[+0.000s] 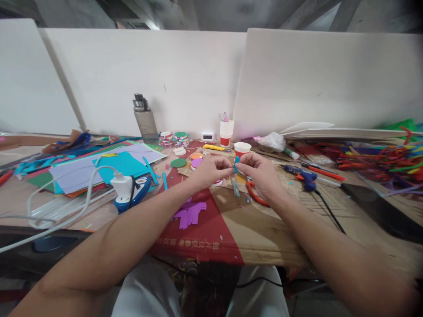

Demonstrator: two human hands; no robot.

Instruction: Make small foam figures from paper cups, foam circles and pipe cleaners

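Above the middle of the table, my right hand (260, 172) pinches a small blue paper strip (236, 164) between thumb and fingers. My left hand (214, 171) is closed in a pinch, its fingertips against the strip's left side. Below the hands lie a clear-and-blue slim item (235, 188) and red-orange handled pliers (255, 193), partly hidden by my right hand. Purple paper strips (190, 214) lie in a loose pile nearer to me. Coloured discs, one green (179, 163) and one orange (196, 156), sit beyond my left hand.
A blue glue gun (307, 179) with a black cable lies at right. At left are coloured paper sheets (122, 167) and a power strip (139, 196) with a white plug. Paper cups (226, 134), a yellow cutter (213, 147) and a water bottle (145, 121) stand or lie farther back.
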